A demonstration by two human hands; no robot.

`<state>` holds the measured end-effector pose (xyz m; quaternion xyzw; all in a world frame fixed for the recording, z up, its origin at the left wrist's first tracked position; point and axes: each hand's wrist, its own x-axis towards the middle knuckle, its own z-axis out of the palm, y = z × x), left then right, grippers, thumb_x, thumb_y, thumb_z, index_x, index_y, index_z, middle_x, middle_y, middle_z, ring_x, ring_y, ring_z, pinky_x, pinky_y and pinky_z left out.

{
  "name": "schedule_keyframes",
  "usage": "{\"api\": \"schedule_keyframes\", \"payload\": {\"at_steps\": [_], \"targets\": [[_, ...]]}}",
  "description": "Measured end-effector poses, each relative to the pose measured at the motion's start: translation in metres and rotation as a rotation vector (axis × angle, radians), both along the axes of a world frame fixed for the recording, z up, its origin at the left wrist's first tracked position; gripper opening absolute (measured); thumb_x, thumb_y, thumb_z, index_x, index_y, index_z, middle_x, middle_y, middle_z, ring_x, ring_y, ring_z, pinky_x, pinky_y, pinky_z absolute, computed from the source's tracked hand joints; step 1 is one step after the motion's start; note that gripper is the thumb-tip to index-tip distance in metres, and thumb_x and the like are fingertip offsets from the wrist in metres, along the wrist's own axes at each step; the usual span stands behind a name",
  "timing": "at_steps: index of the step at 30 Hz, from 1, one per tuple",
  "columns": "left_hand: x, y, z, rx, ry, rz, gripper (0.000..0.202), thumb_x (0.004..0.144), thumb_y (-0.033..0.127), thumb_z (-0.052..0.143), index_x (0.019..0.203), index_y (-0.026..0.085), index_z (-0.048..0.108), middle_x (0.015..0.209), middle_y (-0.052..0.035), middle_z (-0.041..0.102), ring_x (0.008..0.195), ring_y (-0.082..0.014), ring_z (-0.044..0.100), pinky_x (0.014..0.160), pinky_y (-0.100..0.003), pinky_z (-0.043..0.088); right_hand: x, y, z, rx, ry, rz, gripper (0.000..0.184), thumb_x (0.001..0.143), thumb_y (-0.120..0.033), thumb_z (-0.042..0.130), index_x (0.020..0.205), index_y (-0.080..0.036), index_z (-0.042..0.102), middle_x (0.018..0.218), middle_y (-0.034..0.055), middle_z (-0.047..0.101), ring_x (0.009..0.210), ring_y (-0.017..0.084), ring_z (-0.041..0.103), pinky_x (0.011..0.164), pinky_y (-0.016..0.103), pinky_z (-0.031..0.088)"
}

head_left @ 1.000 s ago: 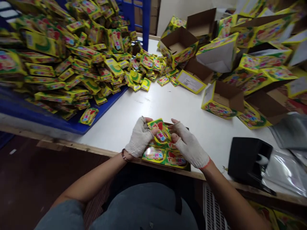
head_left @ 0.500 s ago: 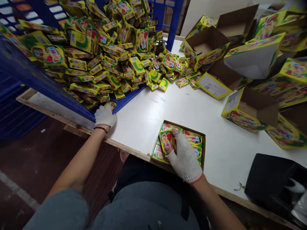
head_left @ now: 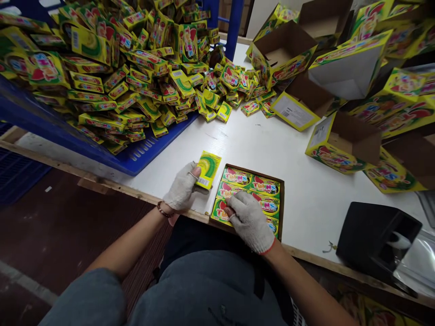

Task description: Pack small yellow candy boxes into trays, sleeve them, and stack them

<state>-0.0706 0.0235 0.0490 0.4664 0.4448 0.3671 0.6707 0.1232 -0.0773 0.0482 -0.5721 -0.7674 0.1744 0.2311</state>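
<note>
I see the white bench carrying a blue crate heaped with packets. Near its front edge lies a flat carton; my right hand presses flat on packets inside. My left hand grips one yellow packet just beside it.

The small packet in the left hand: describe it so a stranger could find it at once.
Start at the white table, near its front edge, beside the shallow cardboard tray of packets. The left hand holds one small yellow packet just left of the tray. Only this one is lifted, green swirl and barcode showing.
</note>
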Motion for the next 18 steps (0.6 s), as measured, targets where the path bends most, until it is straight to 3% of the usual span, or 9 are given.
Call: {"api": "schedule_keyframes", "payload": {"at_steps": [2, 4, 6, 9, 11, 13, 15, 18], "targets": [[0.013, -0.008, 0.004, 0.06, 0.03, -0.021, 0.047, 0.085, 0.063, 0.059, 0.093, 0.017, 0.051, 0.069, 0.0014, 0.059, 0.05, -0.0104, 0.057, 0.042, -0.02, 0.046, 0.001, 0.0, -0.002, -0.003, 0.037, 0.047, 0.017, 0.093, -0.023, 0.053, 0.082, -0.018, 0.064, 0.084, 0.0085, 0.061, 0.079, 0.022, 0.054, 0.07, 0.035, 0.043], [0.021, -0.011, 0.007, 0.143, 0.046, -0.054, 0.041, 0.09, 0.059, 0.054, 0.094, 0.017, 0.052, 0.068, 0.0023, 0.058, 0.048, -0.0085, 0.053, 0.041, -0.018, 0.043, 0.008, 0.002, -0.001, 0.0, 0.176, -0.012, 0.014, 0.093, -0.029, 0.055, 0.089, -0.019, 0.064, 0.088, 0.0083, 0.062, 0.084, 0.022, 0.056, 0.075, 0.036, 0.045], [0.026, -0.011, 0.009, 0.283, 0.089, -0.09, 0.032, 0.094, 0.048, 0.052, 0.103, 0.017, 0.055, 0.078, -0.001, 0.063, 0.058, -0.0102, 0.059, 0.051, -0.021, 0.05, 0.016, 0.006, 0.003, 0.001, 0.436, -0.182, 0.022, 0.094, -0.038, 0.054, 0.105, -0.02, 0.06, 0.098, 0.0091, 0.063, 0.09, 0.023, 0.06, 0.081, 0.039, 0.049], [0.034, -0.011, 0.01, 0.728, 0.241, -0.16, 0.026, 0.094, 0.031, 0.051, 0.113, 0.018, 0.062, 0.104, -0.0089, 0.068, 0.092, -0.0183, 0.066, 0.081, -0.032, 0.056, 0.026, 0.016, 0.014, -0.127, 0.913, -0.377, 0.046, 0.097, -0.058, 0.037, 0.125, -0.023, 0.049, 0.112, 0.0108, 0.063, 0.089, 0.022, 0.065, 0.077, 0.04, 0.054], [0.039, -0.012, 0.007, 0.998, 0.32, -0.246, 0.027, 0.094, 0.028, 0.052, 0.116, 0.019, 0.065, 0.113, -0.0109, 0.068, 0.103, -0.0226, 0.065, 0.091, -0.037, 0.054, 0.031, 0.023, 0.022, -0.335, 1.025, -0.355, 0.055, 0.095, -0.065, 0.033, 0.127, -0.024, 0.051, 0.11, 0.0099, 0.066, 0.083, 0.022, 0.067, 0.071, 0.039, 0.055], [0.04, -0.009, 0.0, 1.123, 0.35, -0.324, 0.03, 0.093, 0.028, 0.053, 0.12, 0.021, 0.065, 0.119, -0.0118, 0.067, 0.109, -0.025, 0.064, 0.093, -0.039, 0.054, 0.037, 0.03, 0.031, -0.483, 0.962, -0.298, 0.055, 0.089, -0.066, 0.048, 0.123, -0.023, 0.059, 0.103, 0.0089, 0.069, 0.084, 0.024, 0.067, 0.072, 0.038, 0.056], [0.034, 0.003, -0.009, 1.183, 0.392, -0.276, 0.038, 0.092, 0.025, 0.051, 0.129, 0.021, 0.059, 0.129, -0.0133, 0.062, 0.12, -0.0263, 0.059, 0.1, -0.041, 0.052, 0.042, 0.034, 0.037, -0.48, 0.88, -0.284, 0.058, 0.081, -0.06, 0.064, 0.125, -0.022, 0.062, 0.102, 0.008, 0.07, 0.089, 0.025, 0.067, 0.077, 0.037, 0.055], [0.007, 0.045, -0.016, 1.139, 0.662, 0.021, 0.045, 0.088, 0.018, 0.047, 0.133, 0.017, 0.054, 0.135, -0.0152, 0.057, 0.13, -0.0267, 0.052, 0.111, -0.046, 0.044, 0.048, 0.036, 0.04, -0.302, 0.833, -0.357, 0.072, 0.08, -0.056, 0.066, 0.14, -0.021, 0.051, 0.099, 0.0056, 0.069, 0.085, 0.023, 0.066, 0.074, 0.034, 0.054]]}}
